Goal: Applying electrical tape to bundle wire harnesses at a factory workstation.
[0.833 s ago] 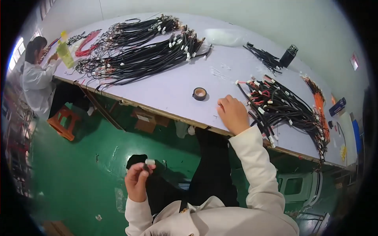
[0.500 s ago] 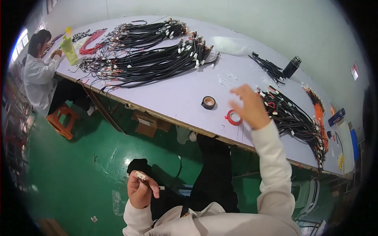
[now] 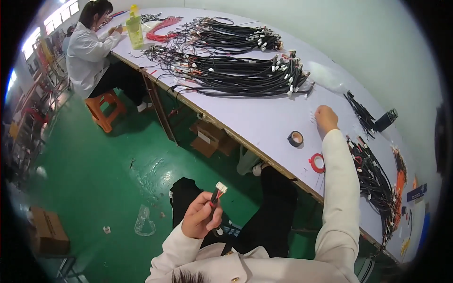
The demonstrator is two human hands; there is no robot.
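Note:
My left hand, over my lap, is closed round a black-sleeved wire harness. A white plug connector with red and orange wires sticks up beyond its fingers. On the table my right hand is closed in a fist, reaching over the thin white strips, which look like cable ties. Its fingertips are turned away, so I cannot make out what they grip. Nearer the table edge lie a black tape roll and a red tape roll, the red one beside my right forearm.
Piles of black cable harnesses cover the far left of the table; another harness pile lies right of my arm. Behind it are loose black tubes and a dark cylinder. A person sits at the left end on an orange stool.
My right hand has gone from spread fingers above the tape to a fist at the white strips. My left hand has risen, bringing the connector upright into sight. The whole view has shifted.

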